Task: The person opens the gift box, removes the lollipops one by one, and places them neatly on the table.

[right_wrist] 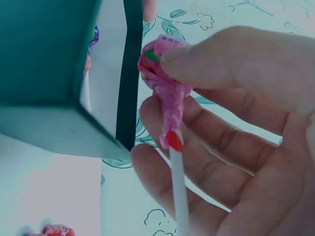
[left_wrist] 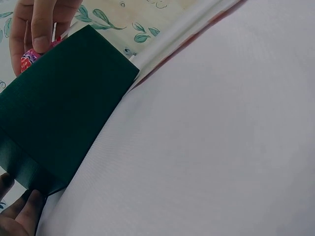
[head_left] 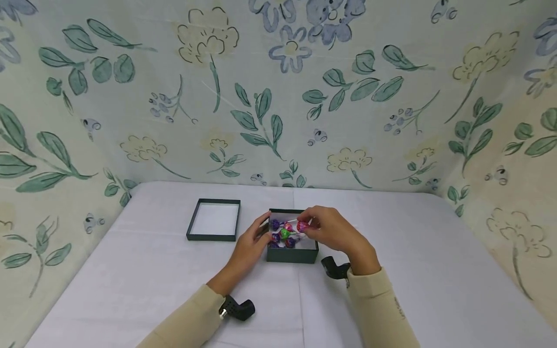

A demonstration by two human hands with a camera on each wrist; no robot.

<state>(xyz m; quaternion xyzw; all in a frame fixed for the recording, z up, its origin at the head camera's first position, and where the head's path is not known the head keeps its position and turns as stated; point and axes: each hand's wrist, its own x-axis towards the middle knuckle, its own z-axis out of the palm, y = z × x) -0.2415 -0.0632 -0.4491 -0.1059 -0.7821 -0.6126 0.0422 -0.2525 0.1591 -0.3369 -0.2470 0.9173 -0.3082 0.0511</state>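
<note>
A dark green box (head_left: 292, 256) with several wrapped lollipops (head_left: 285, 234) in it stands on the white-covered table. My left hand (head_left: 249, 247) holds the box at its left side, fingers towards the back corner and thumb near the front; in the left wrist view fingertips (left_wrist: 30, 206) press against its wall. Over the box's right part, my right hand (head_left: 332, 229) pinches a pink-wrapped lollipop (right_wrist: 170, 93) between thumb and fingers. Its white stick points down across the palm in the right wrist view, beside the box's edge.
A square box lid (head_left: 213, 237), dark-rimmed with a white inside, lies to the left of the box. Red-wrapped candy (right_wrist: 59, 230) shows at the lower left of the right wrist view. Behind the table (head_left: 391, 299) hangs a floral cloth (head_left: 261, 159), which also covers both sides.
</note>
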